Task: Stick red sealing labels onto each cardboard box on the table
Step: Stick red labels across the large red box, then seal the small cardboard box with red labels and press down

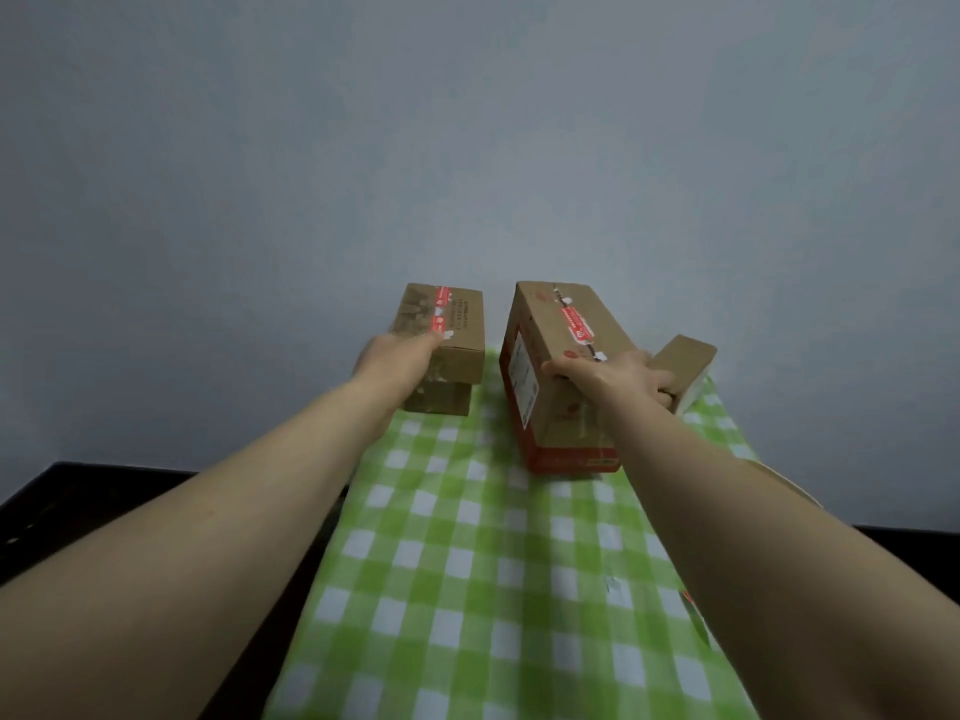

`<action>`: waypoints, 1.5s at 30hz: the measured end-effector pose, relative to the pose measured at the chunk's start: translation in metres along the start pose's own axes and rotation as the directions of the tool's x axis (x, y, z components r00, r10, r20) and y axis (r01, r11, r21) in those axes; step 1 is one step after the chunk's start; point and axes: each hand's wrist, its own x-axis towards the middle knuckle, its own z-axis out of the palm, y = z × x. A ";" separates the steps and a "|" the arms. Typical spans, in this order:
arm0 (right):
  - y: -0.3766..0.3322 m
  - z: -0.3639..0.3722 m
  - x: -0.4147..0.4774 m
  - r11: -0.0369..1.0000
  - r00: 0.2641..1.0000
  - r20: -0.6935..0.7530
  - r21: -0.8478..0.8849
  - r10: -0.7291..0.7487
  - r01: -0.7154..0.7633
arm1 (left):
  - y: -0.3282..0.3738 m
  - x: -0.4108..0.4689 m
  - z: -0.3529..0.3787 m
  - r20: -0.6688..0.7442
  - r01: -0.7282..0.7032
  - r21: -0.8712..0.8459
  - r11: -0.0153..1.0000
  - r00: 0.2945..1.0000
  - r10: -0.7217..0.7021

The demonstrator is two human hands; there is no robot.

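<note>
Forearms out over checked cloth; my left hand flat on left box, right hand curled at big box corner, grip unclear. I'd rub label ends down firm imo.

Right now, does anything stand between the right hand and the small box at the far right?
Nothing visible does. The right hand curls its fingers on the near end of the small box; the tall box stands beside it on the left, not between.
</note>
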 end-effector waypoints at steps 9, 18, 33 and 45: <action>-0.044 0.067 0.042 0.999 1.000 0.000 0.025 0.031 -0.031 | 0.009 0.064 0.017 -0.007 -0.012 0.017 1.000 1.000 0.012; -0.039 0.062 0.067 0.997 0.998 0.037 0.057 -0.046 0.044 | 0.013 0.067 0.058 -0.038 -0.112 0.069 0.991 0.993 0.114; 0.058 0.008 0.181 0.991 0.985 -0.164 -0.132 -0.050 0.028 | 0.053 0.043 0.206 0.179 -0.391 0.173 0.904 0.915 0.361; 0.068 -0.008 0.194 0.996 0.982 -0.161 -0.015 -0.093 0.092 | 0.040 0.046 0.222 0.193 -0.413 0.251 0.876 0.908 0.373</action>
